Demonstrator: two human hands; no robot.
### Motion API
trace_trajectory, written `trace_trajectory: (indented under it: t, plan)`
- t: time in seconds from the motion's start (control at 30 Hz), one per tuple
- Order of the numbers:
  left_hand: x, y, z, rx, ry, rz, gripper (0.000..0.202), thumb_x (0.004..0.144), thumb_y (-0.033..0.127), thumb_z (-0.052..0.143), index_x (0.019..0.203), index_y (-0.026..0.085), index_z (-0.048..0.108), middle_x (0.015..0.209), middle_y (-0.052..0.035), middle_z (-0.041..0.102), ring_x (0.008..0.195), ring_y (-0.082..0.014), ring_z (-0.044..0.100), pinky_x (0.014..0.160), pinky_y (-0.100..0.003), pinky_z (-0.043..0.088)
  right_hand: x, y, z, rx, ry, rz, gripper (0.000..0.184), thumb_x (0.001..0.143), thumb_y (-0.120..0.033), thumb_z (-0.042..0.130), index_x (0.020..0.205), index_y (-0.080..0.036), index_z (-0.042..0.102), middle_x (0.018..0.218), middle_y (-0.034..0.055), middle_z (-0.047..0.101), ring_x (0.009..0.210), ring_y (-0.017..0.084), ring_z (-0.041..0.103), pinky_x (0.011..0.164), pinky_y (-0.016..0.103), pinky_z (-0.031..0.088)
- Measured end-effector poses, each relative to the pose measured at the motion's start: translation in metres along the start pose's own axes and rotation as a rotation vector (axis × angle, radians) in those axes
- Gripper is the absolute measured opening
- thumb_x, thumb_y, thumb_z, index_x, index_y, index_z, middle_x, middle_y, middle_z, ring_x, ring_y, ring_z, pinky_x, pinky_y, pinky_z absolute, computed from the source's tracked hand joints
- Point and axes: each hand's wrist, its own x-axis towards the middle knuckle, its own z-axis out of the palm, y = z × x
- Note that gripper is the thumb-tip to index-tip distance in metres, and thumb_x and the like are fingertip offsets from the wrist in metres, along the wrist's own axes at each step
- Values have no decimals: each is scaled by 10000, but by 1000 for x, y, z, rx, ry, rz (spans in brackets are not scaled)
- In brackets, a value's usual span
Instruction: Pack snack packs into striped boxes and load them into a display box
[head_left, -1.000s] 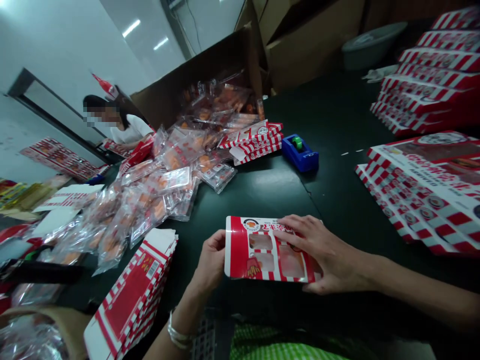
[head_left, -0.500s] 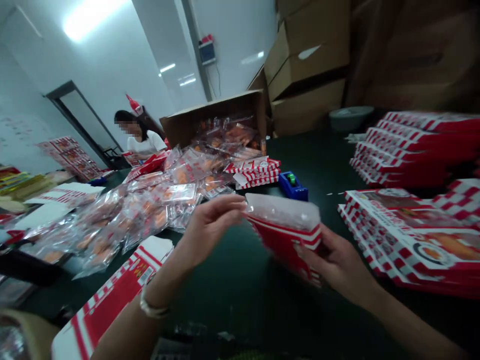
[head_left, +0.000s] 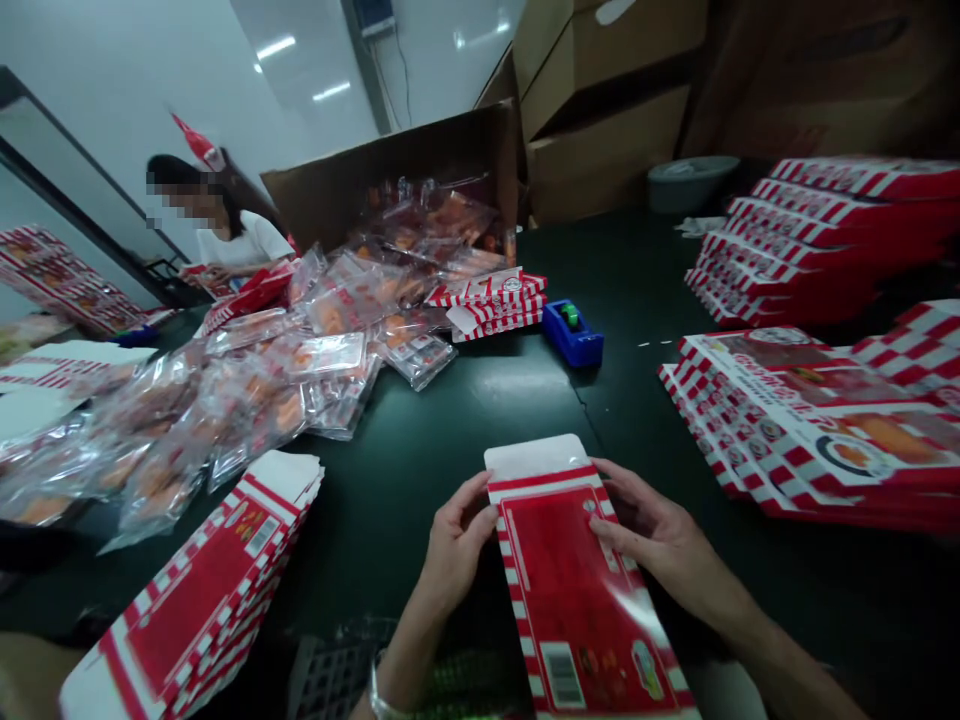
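A flat red-and-white cardboard box (head_left: pixel 570 590) is in front of me, its printed back with a barcode facing up and a white flap standing out at the far end. My left hand (head_left: pixel 459 535) pinches its upper left edge between thumb and fingers. On the opposite edge, my right hand (head_left: pixel 660 535) grips it, thumb on the printed face and fingers behind. To the left lies a stack of similar flat boxes (head_left: pixel 202 590). Beyond my hands is a heap of clear packets (head_left: pixel 300 370) with orange-brown contents.
A large carton (head_left: pixel 330 190) spills packets at the back. A blue tape dispenser (head_left: pixel 574 335) stands beside a few small folded boxes (head_left: pixel 499 300). Stacked filled-looking boxes (head_left: pixel 810 430) occupy the right side. A co-worker (head_left: pixel 244 240) sits at far left. Brown cartons (head_left: pixel 607 110) rise behind.
The box has swung from a sideways tilt to pointing away from me, printed back up. My left hand has come down from its open end to its left edge. The view has dipped.
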Motion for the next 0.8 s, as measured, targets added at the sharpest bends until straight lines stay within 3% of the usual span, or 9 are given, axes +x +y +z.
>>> trace_trajectory:
  t: [0.17, 0.33, 0.4, 0.47, 0.57, 0.63, 0.73, 0.8]
  plan:
    - [-8, 2, -2, 291, -28, 13, 237, 868, 361, 577, 926, 174, 712, 892, -39, 713, 851, -186, 611, 775, -264, 468, 0, -4, -14, -148, 19, -125, 230, 791, -407, 684, 893, -209, 627, 937, 33, 688, 873, 195, 641, 788, 300, 518]
    - [-2, -2, 9, 82, 16, -112, 164, 739, 309, 694, 713, 150, 669, 817, -28, 674, 766, -161, 588, 711, -247, 460, 3, 1, -20, -232, 65, -121, 282, 766, -413, 671, 636, -182, 574, 737, 5, 623, 660, 147, 571, 619, 260, 478]
    - [2, -2, 15, -22, 64, -137, 154, 693, 272, 724, 686, 158, 620, 767, -4, 644, 706, -136, 571, 668, -232, 454, 4, 0, -22, -250, 110, -133, 288, 751, -405, 681, 626, -186, 540, 704, -6, 592, 632, 136, 552, 593, 251, 470]
    - [7, -1, 20, -93, 93, -143, 180, 665, 228, 732, 779, 183, 600, 736, 23, 611, 674, -123, 559, 641, -223, 444, 4, -4, -26, -245, 119, -134, 241, 738, -400, 693, 733, -199, 560, 720, -11, 594, 647, 140, 569, 598, 252, 486]
    - [9, 2, 23, -14, 34, -89, 182, 686, 190, 683, 855, 194, 615, 752, 21, 595, 689, -126, 550, 659, -230, 437, 2, -8, -31, -274, 22, -146, 220, 775, -405, 659, 865, -214, 600, 763, 0, 620, 709, 158, 603, 652, 275, 515]
    - [8, 4, 24, 156, -3, -26, 32, 727, 178, 625, 758, 177, 633, 739, 3, 586, 694, -132, 532, 670, -238, 424, -1, -9, -33, -321, -26, -183, 195, 797, -403, 642, 796, -208, 630, 820, 26, 646, 787, 177, 618, 725, 296, 519]
    - [2, 8, 26, 328, -37, 37, 87, 751, 156, 562, 695, 173, 626, 761, -17, 584, 741, -152, 533, 689, -252, 412, -6, -8, -32, -294, -15, -150, 251, 772, -424, 667, 686, -194, 622, 924, 58, 675, 860, 200, 631, 755, 307, 520]
    - [0, 11, 30, 352, -81, 24, 82, 775, 196, 562, 714, 175, 613, 794, -23, 587, 758, -158, 535, 686, -256, 409, -8, -9, -31, -260, 12, -80, 305, 767, -434, 664, 614, -186, 575, 889, 58, 681, 795, 185, 631, 698, 289, 518]
